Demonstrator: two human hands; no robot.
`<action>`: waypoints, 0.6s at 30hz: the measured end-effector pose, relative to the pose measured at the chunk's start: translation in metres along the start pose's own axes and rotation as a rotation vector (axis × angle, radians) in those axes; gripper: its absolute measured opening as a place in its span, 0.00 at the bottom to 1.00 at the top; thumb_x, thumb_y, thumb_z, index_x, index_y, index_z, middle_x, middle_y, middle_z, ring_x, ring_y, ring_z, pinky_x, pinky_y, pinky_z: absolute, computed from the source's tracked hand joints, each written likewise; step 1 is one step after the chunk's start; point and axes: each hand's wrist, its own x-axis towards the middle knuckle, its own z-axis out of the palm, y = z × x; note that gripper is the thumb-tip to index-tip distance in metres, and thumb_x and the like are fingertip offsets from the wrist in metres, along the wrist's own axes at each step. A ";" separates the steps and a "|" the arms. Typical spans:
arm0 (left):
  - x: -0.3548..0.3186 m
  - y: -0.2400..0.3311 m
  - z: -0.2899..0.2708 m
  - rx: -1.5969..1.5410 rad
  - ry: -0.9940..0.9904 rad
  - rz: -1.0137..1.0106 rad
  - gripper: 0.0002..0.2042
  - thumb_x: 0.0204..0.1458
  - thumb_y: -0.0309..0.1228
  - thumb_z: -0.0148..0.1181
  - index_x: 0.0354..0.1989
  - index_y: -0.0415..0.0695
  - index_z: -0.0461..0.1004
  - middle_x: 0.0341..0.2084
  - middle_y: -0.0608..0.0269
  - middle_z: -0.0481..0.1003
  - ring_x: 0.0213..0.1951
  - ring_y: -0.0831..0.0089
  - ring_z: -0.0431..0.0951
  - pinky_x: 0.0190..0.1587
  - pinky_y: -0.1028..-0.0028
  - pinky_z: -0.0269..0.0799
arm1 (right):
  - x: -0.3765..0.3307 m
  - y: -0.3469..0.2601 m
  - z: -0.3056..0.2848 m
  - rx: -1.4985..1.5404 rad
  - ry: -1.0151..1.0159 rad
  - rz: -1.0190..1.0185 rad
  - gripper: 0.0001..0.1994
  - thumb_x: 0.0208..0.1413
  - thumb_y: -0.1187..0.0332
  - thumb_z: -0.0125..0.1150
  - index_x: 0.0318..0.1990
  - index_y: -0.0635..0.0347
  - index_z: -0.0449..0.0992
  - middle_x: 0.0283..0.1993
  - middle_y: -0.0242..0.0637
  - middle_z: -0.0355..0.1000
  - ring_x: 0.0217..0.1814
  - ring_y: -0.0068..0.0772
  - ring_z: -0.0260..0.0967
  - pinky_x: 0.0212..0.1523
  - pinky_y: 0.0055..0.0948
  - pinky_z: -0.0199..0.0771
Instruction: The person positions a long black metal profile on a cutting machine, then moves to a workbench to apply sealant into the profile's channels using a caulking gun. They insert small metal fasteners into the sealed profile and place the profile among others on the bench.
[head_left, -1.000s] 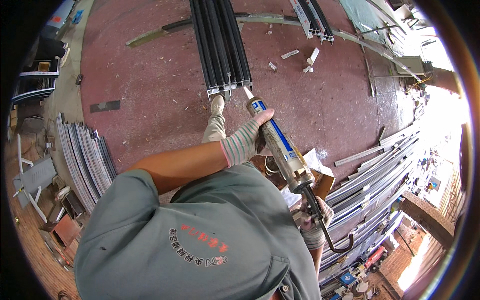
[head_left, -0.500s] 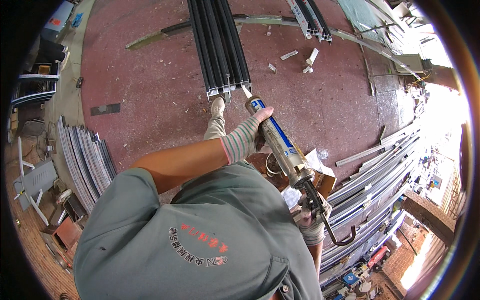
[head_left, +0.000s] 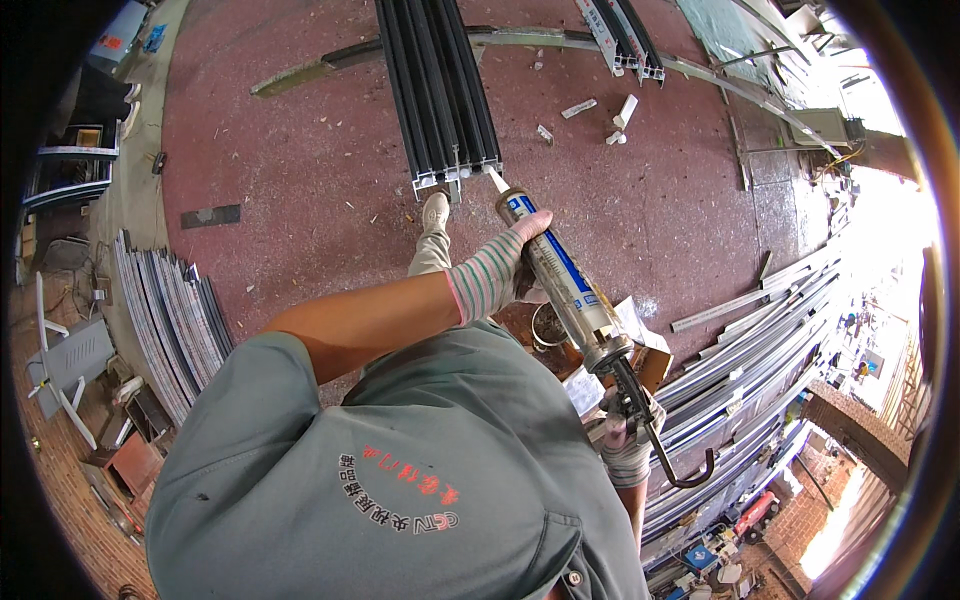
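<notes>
Both my hands, in striped knit gloves, hold a caulking gun (head_left: 565, 275) loaded with a blue and white sealant tube. My left hand (head_left: 500, 268) wraps round the front of the barrel. At the rear, my right hand (head_left: 622, 435) is closed round the grip, partly hidden by the gun's frame and hooked rod. The white nozzle (head_left: 497, 180) points up and left, its tip at the right corner of the near end of a long black profile bundle (head_left: 437, 95). White material shows along that cut end; whether the tip touches it is hard to tell.
A shoe (head_left: 436, 211) stands just below the profile end. Metal profiles lie stacked at left (head_left: 170, 320) and right (head_left: 750, 390). A bucket (head_left: 548, 326) and an open cardboard box (head_left: 652, 362) sit beside the gun. Another short profile pair (head_left: 622, 40) and white scraps (head_left: 625, 112) lie farther off.
The caulking gun and both hands have shifted very slightly to the right. The nozzle tip stays by the right corner of the profile end.
</notes>
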 end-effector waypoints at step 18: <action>-0.001 0.002 0.008 -0.194 0.041 -0.055 0.43 0.52 0.42 0.69 0.65 0.68 0.39 0.46 0.57 0.71 0.41 0.63 0.81 0.40 0.44 0.83 | -0.017 -0.019 -0.016 0.621 -0.151 0.284 0.59 0.38 0.26 0.72 0.67 0.70 0.68 0.49 0.31 0.75 0.42 0.16 0.68 0.44 0.18 0.68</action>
